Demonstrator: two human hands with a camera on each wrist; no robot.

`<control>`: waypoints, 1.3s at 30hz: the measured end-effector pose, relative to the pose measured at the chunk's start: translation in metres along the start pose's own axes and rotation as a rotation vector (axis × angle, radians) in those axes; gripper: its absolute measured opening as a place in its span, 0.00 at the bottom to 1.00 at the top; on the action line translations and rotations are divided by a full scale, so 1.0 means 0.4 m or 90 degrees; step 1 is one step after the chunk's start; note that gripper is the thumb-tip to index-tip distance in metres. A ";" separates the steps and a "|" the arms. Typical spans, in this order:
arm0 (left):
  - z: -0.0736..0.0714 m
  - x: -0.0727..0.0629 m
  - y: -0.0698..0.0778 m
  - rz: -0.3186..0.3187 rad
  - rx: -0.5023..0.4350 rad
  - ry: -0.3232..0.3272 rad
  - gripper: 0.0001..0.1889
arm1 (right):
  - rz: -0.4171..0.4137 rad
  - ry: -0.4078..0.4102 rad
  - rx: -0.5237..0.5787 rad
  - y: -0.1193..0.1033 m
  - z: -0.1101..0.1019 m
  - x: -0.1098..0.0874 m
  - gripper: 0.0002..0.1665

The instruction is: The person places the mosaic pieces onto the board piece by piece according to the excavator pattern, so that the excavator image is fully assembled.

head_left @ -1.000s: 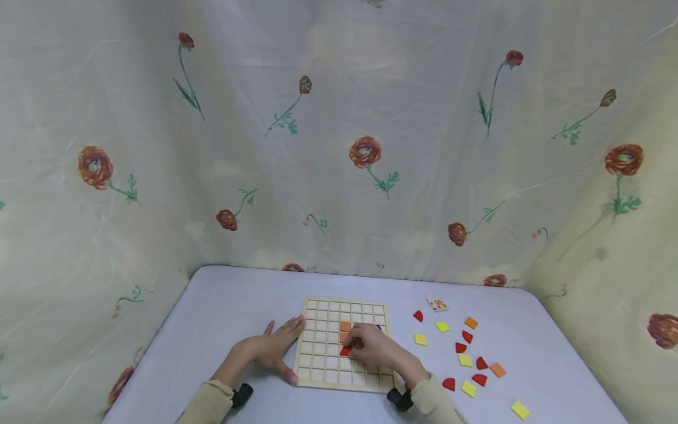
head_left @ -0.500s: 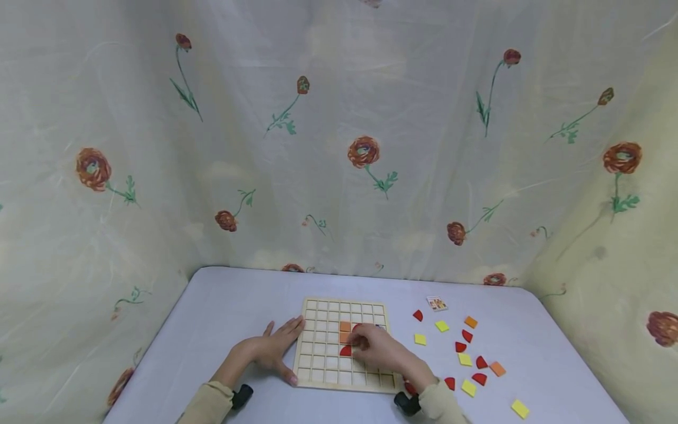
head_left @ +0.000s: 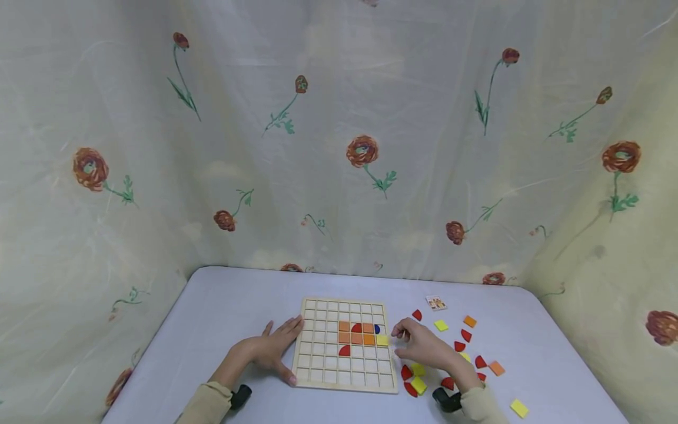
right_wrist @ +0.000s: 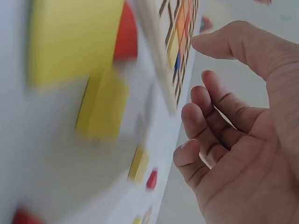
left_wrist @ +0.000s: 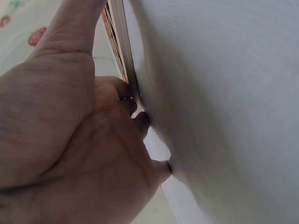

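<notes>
Loose right hand [head_left: 425,346], palm [right_wrist: 247,172] wrist-view only

One card [head_left: 436,303] — one board [head_left: 319,348] with five orange tiles [head_left: 357,338], two red tiles [head_left: 345,351], one yellow tile [head_left: 382,340], one blue tile [head_left: 377,329]

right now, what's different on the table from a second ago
The right hand has moved rightward from over the middle of the board to beside its right edge, holding nothing. Coloured pieces it had covered on the board now show. The left hand still rests against the board's left edge, and the red quarter-round piece stays in its cell.
</notes>
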State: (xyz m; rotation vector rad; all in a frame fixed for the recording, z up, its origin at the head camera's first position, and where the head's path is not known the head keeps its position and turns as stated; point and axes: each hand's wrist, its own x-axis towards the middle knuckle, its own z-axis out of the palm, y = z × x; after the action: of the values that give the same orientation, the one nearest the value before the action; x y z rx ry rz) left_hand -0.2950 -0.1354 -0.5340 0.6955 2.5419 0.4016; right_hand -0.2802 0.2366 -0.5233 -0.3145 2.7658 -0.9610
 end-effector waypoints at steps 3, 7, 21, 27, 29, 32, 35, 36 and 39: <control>-0.003 -0.001 0.002 -0.004 -0.002 -0.001 0.69 | 0.046 0.031 -0.008 0.035 -0.018 -0.007 0.21; -0.002 0.000 0.001 -0.007 0.000 -0.002 0.69 | 0.078 0.063 -0.008 0.075 -0.040 -0.015 0.22; -0.001 0.000 0.000 -0.002 -0.008 0.001 0.69 | 0.108 0.059 0.000 0.138 -0.053 -0.007 0.20; -0.001 0.001 -0.001 -0.001 -0.006 0.002 0.69 | 0.103 0.068 0.005 0.149 -0.044 0.001 0.15; 0.000 0.002 -0.001 -0.002 -0.006 0.003 0.69 | 0.104 0.069 0.005 0.148 -0.043 0.002 0.14; 0.000 0.002 -0.002 -0.006 -0.005 0.004 0.69 | 0.110 0.068 0.011 0.145 -0.042 0.003 0.13; -0.001 0.001 -0.001 -0.007 -0.006 0.002 0.69 | 0.113 0.065 0.013 0.146 -0.042 0.004 0.13; -0.001 0.000 0.000 -0.006 -0.006 0.002 0.69 | 0.115 0.064 0.015 0.146 -0.041 0.004 0.13; -0.001 -0.002 0.001 -0.002 -0.009 0.001 0.69 | 0.116 0.063 0.014 0.148 -0.040 0.002 0.13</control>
State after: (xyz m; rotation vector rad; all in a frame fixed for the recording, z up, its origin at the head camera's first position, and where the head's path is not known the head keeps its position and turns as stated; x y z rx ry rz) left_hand -0.2945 -0.1354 -0.5332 0.6855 2.5395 0.4188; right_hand -0.2929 0.2912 -0.5481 -0.0112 2.8095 -0.9851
